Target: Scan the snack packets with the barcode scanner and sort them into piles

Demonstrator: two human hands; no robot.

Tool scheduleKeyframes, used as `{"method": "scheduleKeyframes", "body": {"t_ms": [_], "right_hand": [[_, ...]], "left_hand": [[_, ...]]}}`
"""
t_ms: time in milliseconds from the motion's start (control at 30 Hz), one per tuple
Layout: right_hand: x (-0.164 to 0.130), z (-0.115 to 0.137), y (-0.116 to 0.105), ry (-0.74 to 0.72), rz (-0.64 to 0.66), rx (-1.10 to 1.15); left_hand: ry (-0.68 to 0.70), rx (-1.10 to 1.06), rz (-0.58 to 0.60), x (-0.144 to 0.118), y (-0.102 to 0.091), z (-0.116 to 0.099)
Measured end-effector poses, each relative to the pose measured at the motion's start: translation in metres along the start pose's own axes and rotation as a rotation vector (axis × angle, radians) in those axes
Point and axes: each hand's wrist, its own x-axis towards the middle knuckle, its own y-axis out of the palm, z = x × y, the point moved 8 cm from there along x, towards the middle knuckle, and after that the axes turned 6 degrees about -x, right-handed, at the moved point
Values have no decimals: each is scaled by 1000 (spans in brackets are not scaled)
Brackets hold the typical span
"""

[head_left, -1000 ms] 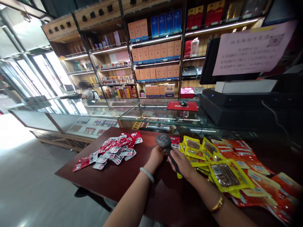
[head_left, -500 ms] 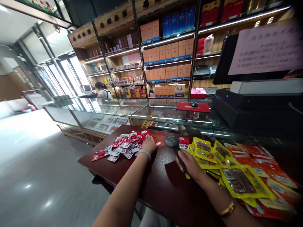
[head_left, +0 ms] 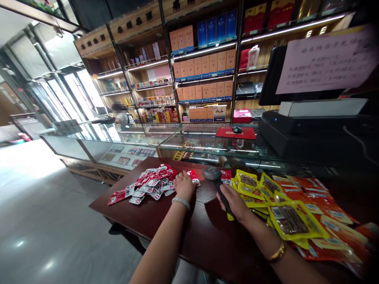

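My right hand (head_left: 235, 203) grips the handle of a grey barcode scanner (head_left: 211, 174) held over the dark wooden table (head_left: 166, 221). My left hand (head_left: 184, 186) rests on the right end of a heap of small red and white snack packets (head_left: 148, 184), fingers closed on one red packet (head_left: 193, 176). Another red packet (head_left: 226, 176) lies just behind the scanner head. To the right of my right hand lie several yellow snack bags (head_left: 284, 219) over orange ones (head_left: 334, 225).
A glass display counter (head_left: 177, 142) runs behind the table, with a red mouse pad and mouse (head_left: 236, 131) and a black register with screen (head_left: 310, 118). Shelves of boxed goods (head_left: 204, 67) fill the back wall. A person (head_left: 122, 117) stands far left behind the counter.
My left hand left the scanner, reached left to the red packet heap, and now closes on a packet there. The right hand keeps holding the scanner. The camera view shifted slightly.
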Motion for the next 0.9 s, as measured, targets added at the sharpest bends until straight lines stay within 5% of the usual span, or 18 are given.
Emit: {"method": "scheduleKeyframes", "body": {"t_ms": [233, 500, 900], "right_hand": [[0, 1, 1, -15, -3, 2], [0, -1, -3, 33, -59, 118], [1, 3, -1, 11, -37, 117]], "left_hand": [[-41, -144, 199, 13, 26, 5], [8, -425, 167, 5, 30, 7], [90, -540, 229, -7, 38, -17]]}}
